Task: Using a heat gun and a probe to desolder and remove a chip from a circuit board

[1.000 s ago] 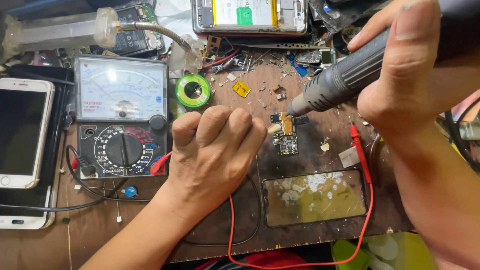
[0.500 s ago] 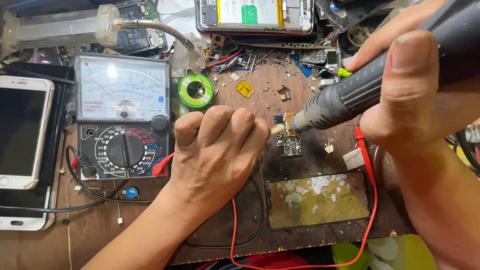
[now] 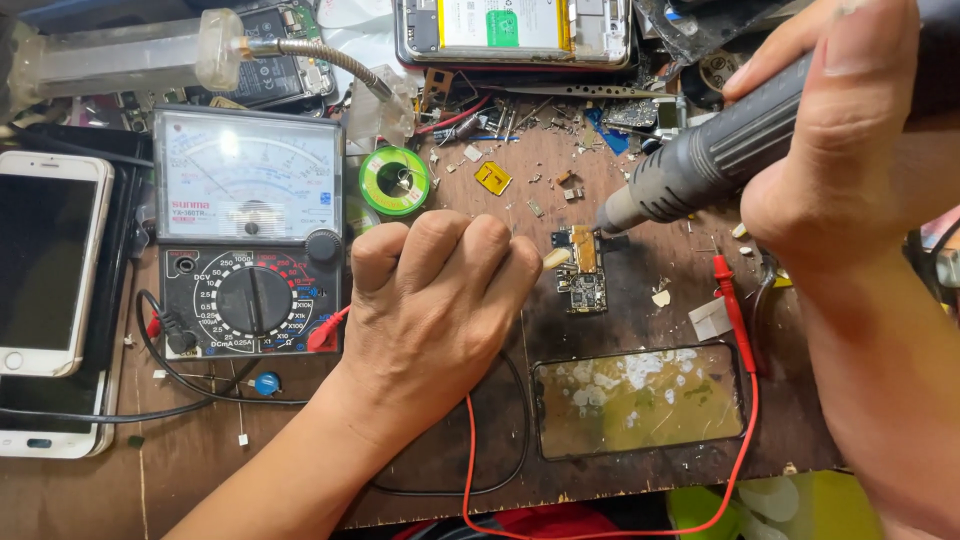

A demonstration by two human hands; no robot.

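Note:
A small circuit board point(image 3: 582, 270) lies on the wooden bench. My left hand point(image 3: 435, 300) is curled into a fist beside it, and a pale tip poking out of the fingers touches the board's left edge; what it grips is hidden. My right hand point(image 3: 850, 150) holds a grey hot-air tool point(image 3: 700, 165) with its nozzle pointing down-left, just above the board's top right corner.
An analog multimeter point(image 3: 250, 230) stands at the left, its red lead point(image 3: 735, 300) looping along the front. A green solder spool point(image 3: 394, 180), a cracked phone screen point(image 3: 640, 400), a white phone point(image 3: 45, 260) and an opened phone point(image 3: 515, 30) surround the work spot.
The hot-air tool's nozzle has stayed over the board's top corner, dipping slightly closer. My left fist holds its place beside the board.

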